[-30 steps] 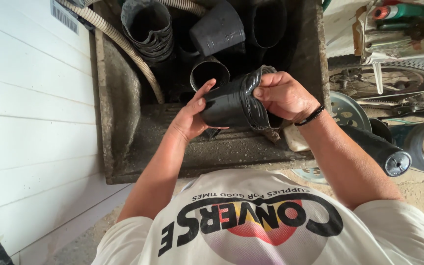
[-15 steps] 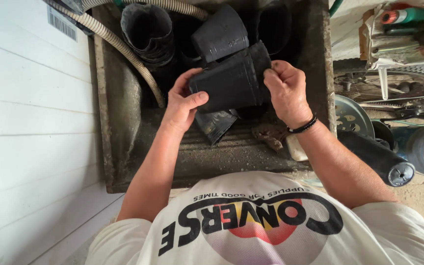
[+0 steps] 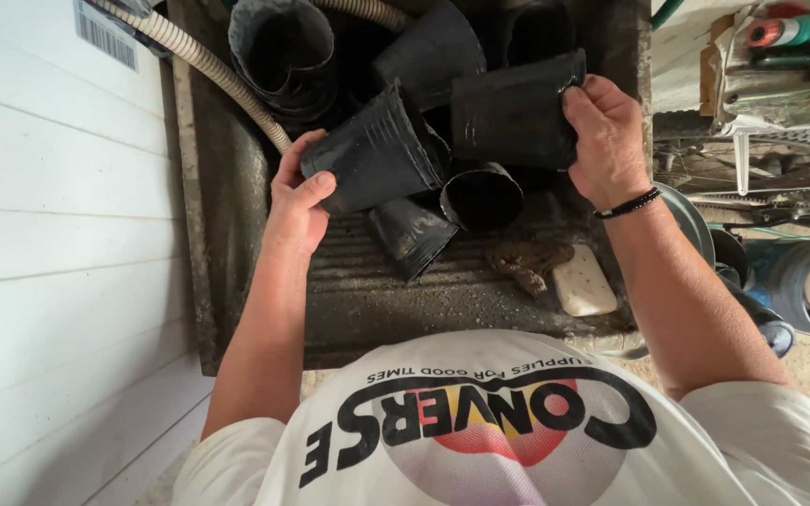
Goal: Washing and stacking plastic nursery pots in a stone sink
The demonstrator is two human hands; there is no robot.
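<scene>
Soft daylight, bright on white wall (image 3: 58,234); sink (image 3: 236,187) interior dim, sharp focus, wide-angle edge bending.

Thin black plastic pots (image 3: 377,155), dull sheen, rough gritty concrete sink (image 3: 227,225), ribbed beige plastic hose (image 3: 222,75)

The person wears a white T-shirt (image 3: 517,440) with short sleeves; both arms are bare from the sleeve down. Across the chest runs an arc of large black lettering, with a line of smaller black letters along its outer edge, all seen upside down from the head view. Inside the arc sits a round print in red and yellow that fades to pale pink and lilac. A thin black bracelet (image 3: 628,203) circles the right wrist.
</scene>
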